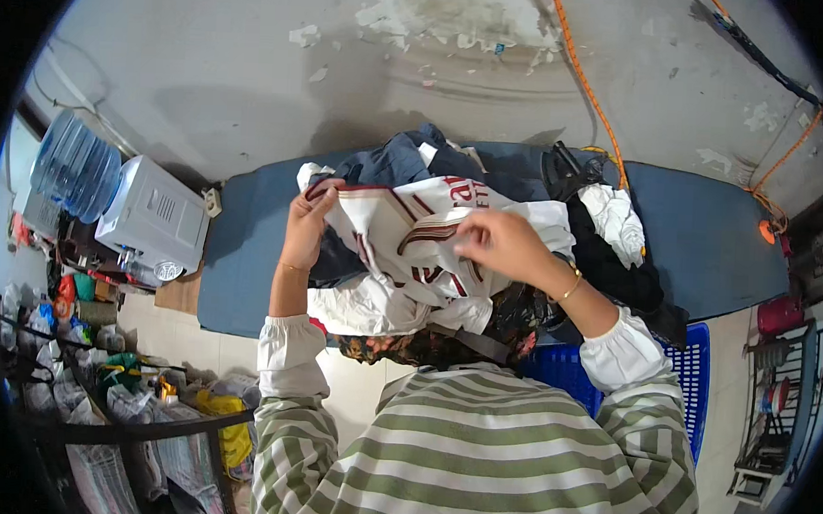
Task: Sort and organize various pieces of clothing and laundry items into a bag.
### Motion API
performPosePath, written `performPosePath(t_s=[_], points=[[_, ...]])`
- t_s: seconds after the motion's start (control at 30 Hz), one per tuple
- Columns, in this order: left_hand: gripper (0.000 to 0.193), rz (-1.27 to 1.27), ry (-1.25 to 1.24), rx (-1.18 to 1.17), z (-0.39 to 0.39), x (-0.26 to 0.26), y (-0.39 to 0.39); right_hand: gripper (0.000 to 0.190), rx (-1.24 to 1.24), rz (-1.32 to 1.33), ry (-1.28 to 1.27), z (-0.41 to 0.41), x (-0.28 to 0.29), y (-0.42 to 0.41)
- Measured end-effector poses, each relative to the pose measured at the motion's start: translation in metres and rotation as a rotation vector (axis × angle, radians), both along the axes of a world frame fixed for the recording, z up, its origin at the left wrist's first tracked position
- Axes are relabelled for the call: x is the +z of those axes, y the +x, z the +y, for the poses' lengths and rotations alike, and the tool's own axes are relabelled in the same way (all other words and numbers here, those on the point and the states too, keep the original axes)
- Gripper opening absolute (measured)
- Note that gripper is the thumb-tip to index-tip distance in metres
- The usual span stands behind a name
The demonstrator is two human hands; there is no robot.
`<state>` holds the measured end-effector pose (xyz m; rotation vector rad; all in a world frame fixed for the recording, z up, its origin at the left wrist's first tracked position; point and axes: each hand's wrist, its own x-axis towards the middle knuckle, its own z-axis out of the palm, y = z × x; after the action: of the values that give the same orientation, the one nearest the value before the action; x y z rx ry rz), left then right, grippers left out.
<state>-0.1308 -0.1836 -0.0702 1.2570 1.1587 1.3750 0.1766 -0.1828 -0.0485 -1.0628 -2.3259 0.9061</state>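
Observation:
A white jersey (379,218) with dark red and tan stripes and printed letters lies crumpled before me over a pile of clothes. My left hand (310,218) pinches its dark red edge at the upper left. Over the jersey's right part is my right hand (498,243), its fingers bent and slightly blurred; whether they grip the cloth I cannot tell. Behind the jersey lies dark blue clothing (388,161), and white cloth (368,307) is bunched below it. Black clothing (601,255) and a white crumpled cloth (613,217) are at the right.
All this rests on a long blue padded surface (702,228) against the wall. A blue plastic basket (695,386) stands below at the right. At left are a white water dispenser (158,211) and bagged goods (123,396). An orange cord (584,85) hangs down to the surface.

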Motion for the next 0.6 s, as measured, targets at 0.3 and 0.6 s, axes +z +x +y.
performPosePath(t_s=[0.3,0.6], points=[[0.030,-0.601,0.401,-0.018,-0.008,0.084,-0.029,0.014,-0.247,-0.007,0.186,0.023,-0.019,-0.020],[0.071,0.151,0.004,0.406,-0.046,-0.022,-0.045,0.013,-0.407,0.139,0.224,0.049,-0.027,0.013]])
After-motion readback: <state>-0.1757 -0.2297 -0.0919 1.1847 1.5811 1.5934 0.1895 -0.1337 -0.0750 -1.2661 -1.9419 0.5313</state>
